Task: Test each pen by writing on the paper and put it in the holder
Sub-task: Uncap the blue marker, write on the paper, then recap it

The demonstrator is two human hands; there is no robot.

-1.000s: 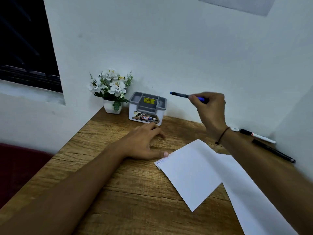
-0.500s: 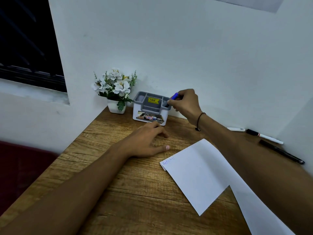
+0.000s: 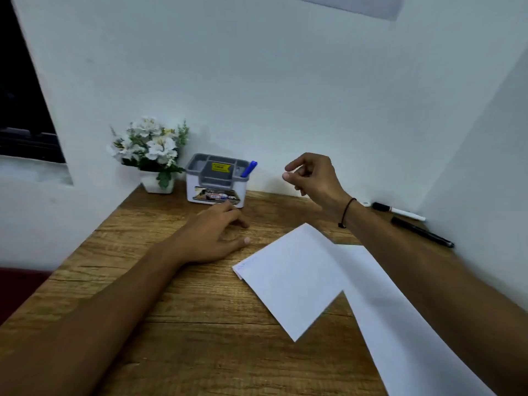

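Observation:
A blue pen (image 3: 249,168) stands tilted in the right compartment of the grey and white holder (image 3: 216,192) at the back of the desk. My right hand (image 3: 313,175) hovers to the right of the holder, fingers loosely apart, holding nothing. My left hand (image 3: 217,235) lies flat on the wood just in front of the holder, fingers spread. White paper (image 3: 291,275) lies to the right of that hand, with faint marks at its left corner. Against the right wall lie a black-capped white marker (image 3: 398,211) and a black pen (image 3: 421,232).
A white pot of white flowers (image 3: 151,155) stands left of the holder in the back corner. A second white sheet (image 3: 400,324) runs to the front right. Walls close the wooden desk (image 3: 200,338) at the back and right; its left edge drops off.
My right hand carried the blue pen to the holder, let go of it there, and drew back to the right, empty. My left hand stayed put.

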